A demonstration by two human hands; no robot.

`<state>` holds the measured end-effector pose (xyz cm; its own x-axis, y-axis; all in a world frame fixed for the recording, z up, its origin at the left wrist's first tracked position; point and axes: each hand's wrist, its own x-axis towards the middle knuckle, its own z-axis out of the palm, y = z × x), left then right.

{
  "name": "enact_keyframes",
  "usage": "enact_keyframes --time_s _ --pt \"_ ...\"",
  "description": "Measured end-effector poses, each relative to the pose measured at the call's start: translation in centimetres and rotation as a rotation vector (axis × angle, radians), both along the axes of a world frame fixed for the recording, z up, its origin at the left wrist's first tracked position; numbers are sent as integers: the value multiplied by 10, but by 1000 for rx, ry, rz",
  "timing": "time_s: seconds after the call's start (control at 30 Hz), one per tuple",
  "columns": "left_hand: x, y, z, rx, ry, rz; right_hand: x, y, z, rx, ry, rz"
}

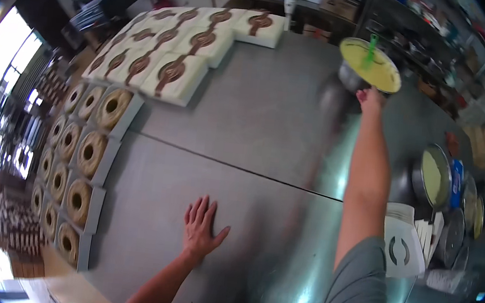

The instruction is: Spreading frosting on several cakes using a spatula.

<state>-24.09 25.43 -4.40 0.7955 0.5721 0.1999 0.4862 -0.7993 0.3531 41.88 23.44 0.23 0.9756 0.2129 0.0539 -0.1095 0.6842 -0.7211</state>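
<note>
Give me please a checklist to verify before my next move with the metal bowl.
1. Right hand at the near side of the metal bowl: ok.
2. Right hand's grip secure: cannot tell, its fingers are partly hidden.
3. Left hand free of objects: ok, spread on the table.
4. Yellow contents covered: not ok, bowl is open.
5. Green utensil inside the bowl: ok.
6. Left hand apart from the grey boxes: ok.

Your sleeve (354, 296) shows grey; your bowl (351, 79) gleams silver around yellow mixture (355, 55) and a bright green utensil (371, 46); white boxes (193, 75) wear brown stripes and medallions.
</note>
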Motion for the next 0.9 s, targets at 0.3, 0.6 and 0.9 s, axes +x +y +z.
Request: enact_keyframes --time_s 0.3,0.6,0.9 --pt "15 -4 6 -24 21 -36 1 -41 26 -215 205 -207" --pt "19 -8 6 12 -1 -56 -196 -91 12 -301 230 -291" --pt "-15 33 -9 -650 -98 -74 -550 -194 50 -377 409 -76"
